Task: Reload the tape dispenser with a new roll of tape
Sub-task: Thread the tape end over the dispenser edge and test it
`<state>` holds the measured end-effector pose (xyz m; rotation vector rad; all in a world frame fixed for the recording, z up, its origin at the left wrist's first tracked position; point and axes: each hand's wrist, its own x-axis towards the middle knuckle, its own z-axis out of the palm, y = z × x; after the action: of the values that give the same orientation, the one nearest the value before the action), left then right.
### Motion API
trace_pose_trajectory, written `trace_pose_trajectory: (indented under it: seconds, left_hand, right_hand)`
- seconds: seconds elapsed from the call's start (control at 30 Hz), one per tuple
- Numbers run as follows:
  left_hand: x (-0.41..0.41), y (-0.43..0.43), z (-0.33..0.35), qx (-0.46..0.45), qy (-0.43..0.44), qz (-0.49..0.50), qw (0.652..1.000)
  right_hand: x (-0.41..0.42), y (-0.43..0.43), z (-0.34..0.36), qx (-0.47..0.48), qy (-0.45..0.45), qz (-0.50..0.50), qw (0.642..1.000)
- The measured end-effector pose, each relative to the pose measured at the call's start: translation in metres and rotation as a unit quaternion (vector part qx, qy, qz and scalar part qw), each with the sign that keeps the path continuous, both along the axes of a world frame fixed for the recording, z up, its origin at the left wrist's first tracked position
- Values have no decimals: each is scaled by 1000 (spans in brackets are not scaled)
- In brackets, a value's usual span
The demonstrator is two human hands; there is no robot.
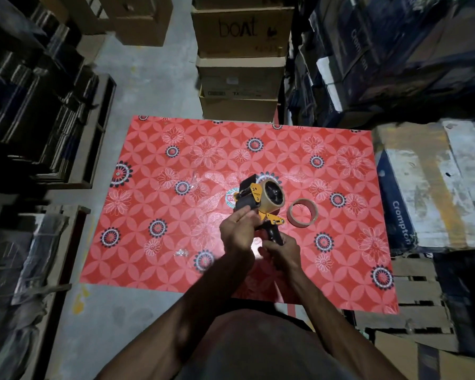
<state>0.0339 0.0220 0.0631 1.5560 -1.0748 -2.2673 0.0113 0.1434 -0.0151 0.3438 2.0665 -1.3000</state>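
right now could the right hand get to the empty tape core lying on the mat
Probably yes, once it lets go. The empty tape core lies on the red mat just right of the tape dispenser, with bare mat between. But the right hand is busy gripping the dispenser's handle.

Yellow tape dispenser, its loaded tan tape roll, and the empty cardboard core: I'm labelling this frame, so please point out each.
Yellow tape dispenser (254, 193): head view, on its yellow side plate.
Tan tape roll (266, 204): head view, on its outer wound face.
Empty cardboard core (294, 218): head view, on its near rim.
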Motion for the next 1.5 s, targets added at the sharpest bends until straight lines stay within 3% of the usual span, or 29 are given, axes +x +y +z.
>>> trace_pose_trajectory:
  seconds: [0.07, 0.13, 0.3, 0.47, 0.63, 0.97, 1.13, 1.3, 1.37, 1.5]
  left_hand:
    - [2, -1, -1, -50, -16, -33, 998]
    - [5, -5, -5, -183, -69, -83, 977]
    - [24, -9, -9, -478, -25, -200, 855]
    - [26, -18, -14, -574, -39, -262, 775]
    - [25, -35, -3, -596, -6, -289, 749]
    - [32, -45, 5, -502, -26, -386, 774]
    - [36, -58, 17, -487, -18, -415, 769]
    - [30, -72, 24, -468, -29, -386, 794]
    - [24, -79, 28, -484, -29, -399, 778]
    - [21, -78, 38, -530, 11, -470, 705]
  right_hand:
    - [1, 3, 1, 1, 1, 2, 1000]
    - [3, 5, 5, -6, 8, 4, 1000]
    - [4, 8, 5, -13, 19, 11, 1000]
    - [1, 10, -2, -7, 21, 30, 999]
    - [2, 12, -6, -20, 8, 59, 998]
    - [-3, 28, -33, -15, -36, 89, 995]
    - [-7, 35, -22, -38, -88, 42, 994]
    - [-2, 38, -20, -71, -87, 38, 993]
    - [2, 36, -20, -82, -86, 35, 992]
    - [1, 36, -29, -84, -82, 47, 992]
